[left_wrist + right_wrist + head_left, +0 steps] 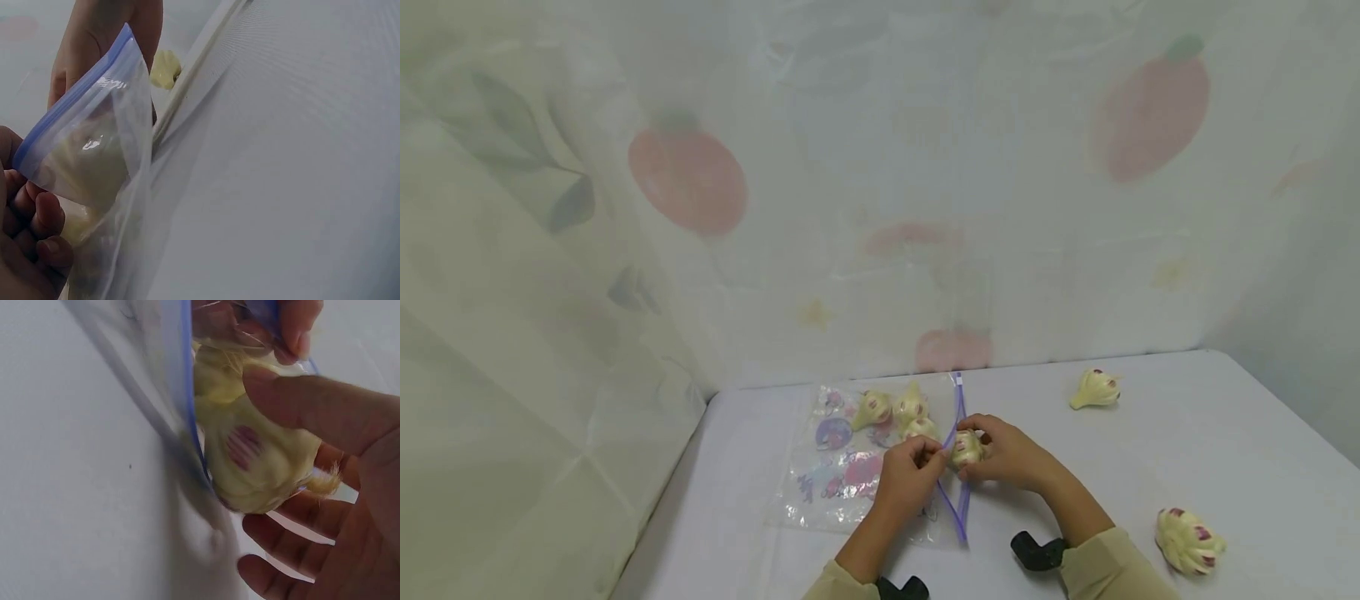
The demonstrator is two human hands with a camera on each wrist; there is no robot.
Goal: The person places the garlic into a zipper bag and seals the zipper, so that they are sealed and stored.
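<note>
A clear zip bag (801, 510) with a purple zip edge and printed pictures lies flat, its mouth to the right. Inside it are three cream garlic bulbs (872, 409) with purple patches. My left hand (904, 482) pinches the upper layer of the bag at the zip edge, and the mouth gapes. With thumb and fingers my right hand (1018, 457) holds another garlic bulb (966, 448) at that mouth. In the right wrist view this bulb (262, 465) is partly within the opening, beside the blue-looking zip strip (181, 381).
One garlic bulb (1095, 389) lies at the back right of the white table (1037, 392). Another bulb (1190, 542) rests at the front right. A patterned cloth (850, 167) hangs behind and along the left side. Black wrist mounts (1037, 552) sit near both sleeves.
</note>
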